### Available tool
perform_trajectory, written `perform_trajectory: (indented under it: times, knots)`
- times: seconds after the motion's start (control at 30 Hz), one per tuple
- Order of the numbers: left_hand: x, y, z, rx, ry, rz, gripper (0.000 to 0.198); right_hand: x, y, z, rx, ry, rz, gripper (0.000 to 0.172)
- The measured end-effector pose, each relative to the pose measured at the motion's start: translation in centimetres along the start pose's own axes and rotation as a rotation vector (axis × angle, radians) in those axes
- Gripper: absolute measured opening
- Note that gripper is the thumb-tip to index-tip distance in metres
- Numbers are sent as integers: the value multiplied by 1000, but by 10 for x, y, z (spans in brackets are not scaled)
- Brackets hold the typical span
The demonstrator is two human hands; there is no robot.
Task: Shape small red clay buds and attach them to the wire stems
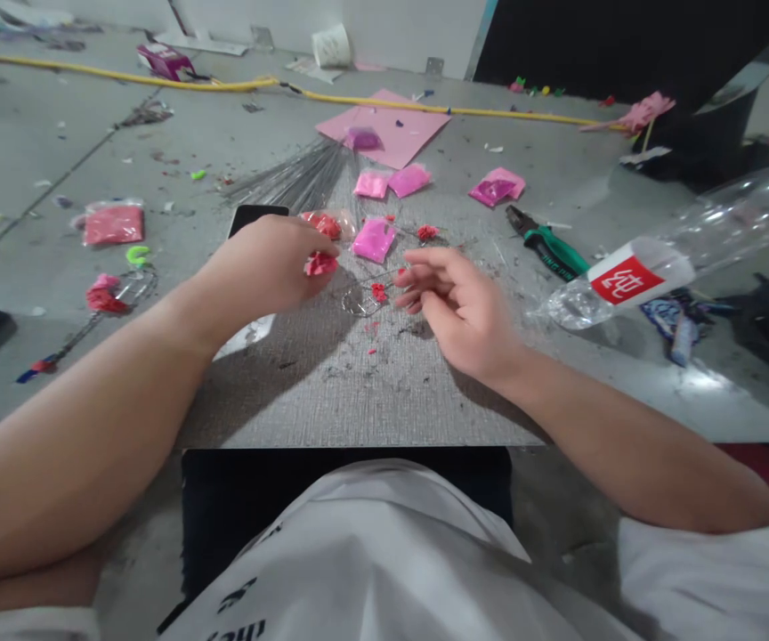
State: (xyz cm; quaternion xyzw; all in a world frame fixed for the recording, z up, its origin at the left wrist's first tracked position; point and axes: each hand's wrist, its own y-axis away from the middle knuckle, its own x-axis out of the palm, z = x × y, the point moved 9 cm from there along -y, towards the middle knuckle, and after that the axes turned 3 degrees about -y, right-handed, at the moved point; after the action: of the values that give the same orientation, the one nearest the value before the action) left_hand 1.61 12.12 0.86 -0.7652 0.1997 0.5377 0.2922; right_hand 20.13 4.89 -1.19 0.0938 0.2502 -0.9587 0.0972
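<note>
My left hand [284, 258] is closed, fingertips pinching a lump of pink-red modelling clay [319, 264]. Just beyond it lies an opened clear packet with red clay [323, 225]. My right hand [461, 307] hovers over the table, palm turned inward, fingers slightly bent and apart, with nothing visible in them. Near its fingertips a bent wire loop [356, 304] lies on the table with a small red clay piece [377, 292] on it. Behind that hand sits another wire piece with a red clay flower [427, 232]. A bright pink clay packet [375, 239] lies between both hands.
Green-handled pliers [551, 245] and a clear plastic bottle [631, 276] lie at right. A wire bundle [297, 178], pink sheet [398, 129] and yellow cable [371, 102] are farther back. A red clay packet [114, 223] and wire-and-clay piece [105, 294] lie left. A dark phone [251, 214] sits behind my left hand.
</note>
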Motion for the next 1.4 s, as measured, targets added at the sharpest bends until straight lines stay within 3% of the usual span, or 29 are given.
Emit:
perform_trajectory:
  times: [0.07,0.2,0.4,0.57,0.8,0.93,1.07,1.27,1.4]
  knots:
    - [-7,1,-12,-3,72,-43,26,-2,-1,2,-3,59,-15,27]
    - [-14,7,-37,11,592,-101,25,-3,-3,15,-73,194,-13,12]
    - [-9,11,-54,86,783,-92,17,1,-2,31,-175,203,13,12]
    - [-9,12,-54,99,718,-108,14,4,0,37,-252,261,37,11]
    - [-13,13,-63,165,609,-159,23,4,-3,29,-207,210,47,7]
    - [-7,13,-72,258,524,-81,28,6,-2,30,-222,244,82,5]
    - [-3,12,-76,253,498,2,21,15,0,33,-287,319,168,3]
    - [-7,10,-66,179,396,-30,19,2,-1,16,-65,122,75,18]
    - [-3,6,-49,135,151,-76,22,3,-2,15,-62,118,125,22]
